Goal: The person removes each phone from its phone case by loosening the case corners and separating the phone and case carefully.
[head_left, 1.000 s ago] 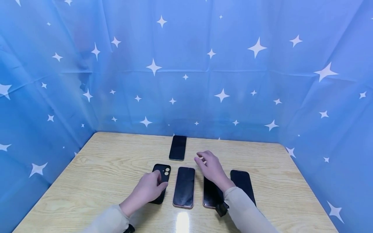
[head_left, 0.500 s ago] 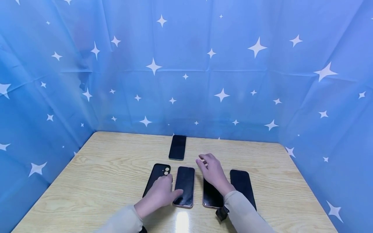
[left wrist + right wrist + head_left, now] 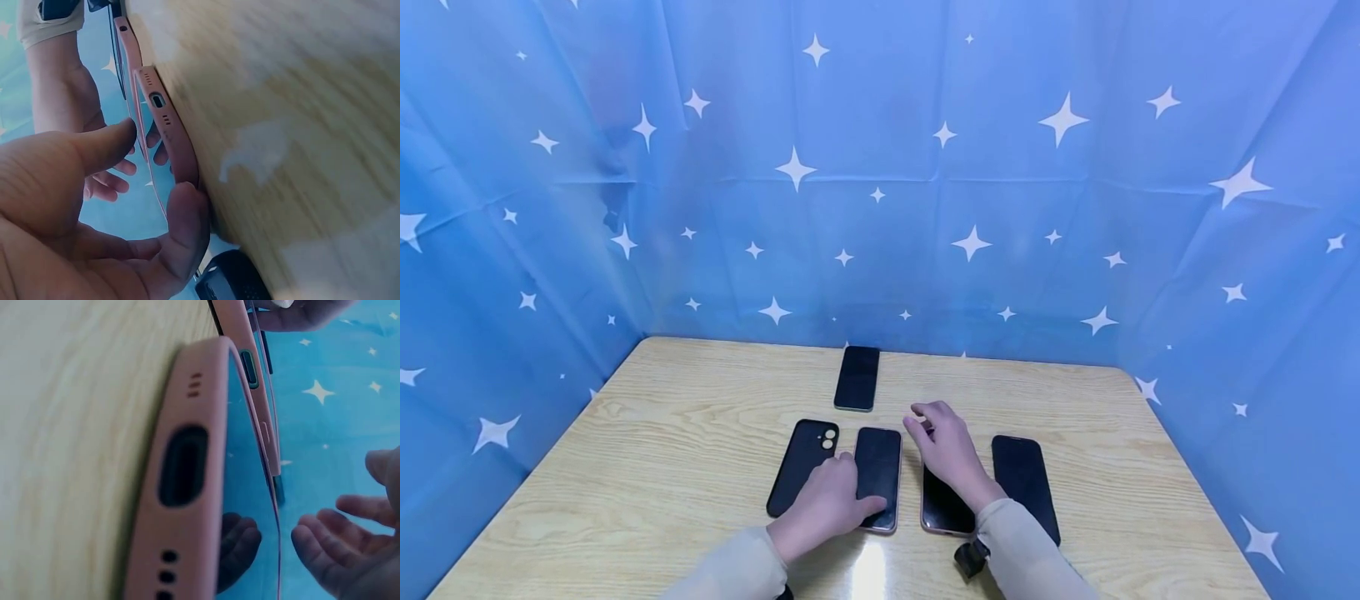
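Observation:
My left hand (image 3: 826, 500) is at a phone in a pink case (image 3: 878, 467). In the left wrist view its fingertips touch the case's lower side corner, while the thumb (image 3: 119, 140) hovers just over the screen. Left of that phone lies a black phone case (image 3: 801, 462) with camera holes, partly behind the hand. My right hand (image 3: 949, 446) hovers with loosely bent fingers over a second pink-cased phone (image 3: 945, 507), whose upper part it hides. Nothing is between the right fingers in the right wrist view, where their reflection shows in the screen.
A dark phone (image 3: 857, 379) lies alone near the table's back edge. Another dark phone (image 3: 1024, 479) lies to the right, next to my right forearm. A blue star-patterned curtain (image 3: 880, 208) borders the wooden table (image 3: 700, 417) behind and on both sides.
My left hand has let go of the black case, which now lies flat and slightly further left, and moved right to the pink-cased phone. The right hand has shifted only slightly.

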The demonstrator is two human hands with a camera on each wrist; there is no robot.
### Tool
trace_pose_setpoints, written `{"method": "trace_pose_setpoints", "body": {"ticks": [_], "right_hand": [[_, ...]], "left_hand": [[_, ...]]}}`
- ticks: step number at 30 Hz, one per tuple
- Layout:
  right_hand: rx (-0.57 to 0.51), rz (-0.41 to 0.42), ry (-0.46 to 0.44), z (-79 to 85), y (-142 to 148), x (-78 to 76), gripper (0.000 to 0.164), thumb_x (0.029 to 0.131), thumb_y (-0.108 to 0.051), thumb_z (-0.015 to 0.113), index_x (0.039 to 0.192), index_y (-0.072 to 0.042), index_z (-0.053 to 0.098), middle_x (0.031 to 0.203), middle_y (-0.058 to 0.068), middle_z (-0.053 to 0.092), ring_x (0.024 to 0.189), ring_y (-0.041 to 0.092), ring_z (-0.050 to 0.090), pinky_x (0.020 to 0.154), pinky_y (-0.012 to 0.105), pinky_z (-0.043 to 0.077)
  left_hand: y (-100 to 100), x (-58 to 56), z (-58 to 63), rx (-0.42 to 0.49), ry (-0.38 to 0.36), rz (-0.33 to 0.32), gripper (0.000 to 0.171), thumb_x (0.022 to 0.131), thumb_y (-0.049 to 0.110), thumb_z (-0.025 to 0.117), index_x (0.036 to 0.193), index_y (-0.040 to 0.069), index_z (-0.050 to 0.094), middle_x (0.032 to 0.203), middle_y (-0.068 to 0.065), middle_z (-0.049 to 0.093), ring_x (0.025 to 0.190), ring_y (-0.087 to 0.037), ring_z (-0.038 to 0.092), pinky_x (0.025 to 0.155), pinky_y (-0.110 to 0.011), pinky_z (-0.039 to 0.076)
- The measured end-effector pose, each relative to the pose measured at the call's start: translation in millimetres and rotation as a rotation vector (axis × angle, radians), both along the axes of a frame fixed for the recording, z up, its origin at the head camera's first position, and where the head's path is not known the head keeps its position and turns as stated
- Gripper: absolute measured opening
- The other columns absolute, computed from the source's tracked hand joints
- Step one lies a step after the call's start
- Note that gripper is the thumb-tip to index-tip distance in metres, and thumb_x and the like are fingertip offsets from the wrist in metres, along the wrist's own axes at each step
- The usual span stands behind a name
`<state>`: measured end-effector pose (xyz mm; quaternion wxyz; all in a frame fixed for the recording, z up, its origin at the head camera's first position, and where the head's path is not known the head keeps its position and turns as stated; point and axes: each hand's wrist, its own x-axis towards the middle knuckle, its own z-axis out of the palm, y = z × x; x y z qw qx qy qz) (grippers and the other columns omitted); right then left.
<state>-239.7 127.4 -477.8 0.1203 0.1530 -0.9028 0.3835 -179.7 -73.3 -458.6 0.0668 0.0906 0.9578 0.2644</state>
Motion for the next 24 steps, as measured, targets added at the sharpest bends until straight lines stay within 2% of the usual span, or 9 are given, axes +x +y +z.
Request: {"method": "trace_pose_setpoints", "body": {"ticks": [6, 10, 13, 19, 24], "right_hand": [[0.005, -0.002, 0.026, -2.0, -0.4, 0.5, 0.031, 0.103, -0.019, 0.064, 0.123, 0.005, 0.069, 0.111, 0.017, 0.067, 0.093, 0.030, 0.073, 0.081, 0.046, 0.064], [0.000, -0.006, 0.033, -1.5, 0.0, 1.0, 0.030, 0.103, -0.017, 0.064, 0.122, 0.005, 0.069, 0.110, 0.018, 0.067, 0.093, 0.030, 0.072, 0.080, 0.046, 0.064], [-0.002, -0.006, 0.032, -0.8, 0.4, 1.4, 0.030, 0.103, -0.017, 0.064, 0.123, 0.005, 0.069, 0.110, 0.018, 0.067, 0.093, 0.031, 0.072, 0.080, 0.047, 0.064], [-0.003, -0.012, 0.024, -0.2, 1.6, 1.0, 0.031, 0.104, -0.018, 0.063, 0.123, 0.006, 0.069, 0.111, 0.018, 0.067, 0.094, 0.031, 0.072, 0.081, 0.047, 0.063], [-0.005, -0.017, 0.000, 0.1, 3.2, 0.1, 0.033, 0.105, -0.021, 0.062, 0.125, 0.004, 0.068, 0.114, 0.018, 0.066, 0.094, 0.031, 0.071, 0.081, 0.048, 0.063]], "left_hand": [[2.8, -1.5, -5.6, -0.023, 0.039, -0.021, 0.080, 0.079, 0.043, 0.088, 0.119, -0.020, 0.057, 0.093, -0.025, 0.068, 0.084, -0.040, 0.070, 0.067, -0.048, 0.062], [4.9, -2.1, -6.5, -0.035, 0.056, -0.013, 0.090, 0.077, 0.044, 0.090, 0.124, -0.023, 0.054, 0.092, -0.027, 0.069, 0.084, -0.040, 0.071, 0.067, -0.048, 0.062], [6.0, -3.0, -6.0, -0.027, 0.049, 0.004, 0.087, 0.075, 0.044, 0.091, 0.121, -0.021, 0.055, 0.088, -0.025, 0.069, 0.081, -0.039, 0.071, 0.065, -0.048, 0.062], [6.5, -5.0, -6.4, -0.029, 0.019, 0.011, 0.068, 0.074, 0.043, 0.092, 0.104, -0.011, 0.063, 0.092, -0.018, 0.064, 0.079, -0.036, 0.068, 0.063, -0.048, 0.061], [6.5, -6.3, -5.3, -0.009, -0.036, 0.038, 0.071, 0.074, 0.044, 0.092, 0.107, -0.011, 0.062, 0.089, -0.016, 0.063, 0.080, -0.034, 0.068, 0.066, -0.048, 0.061]]}}
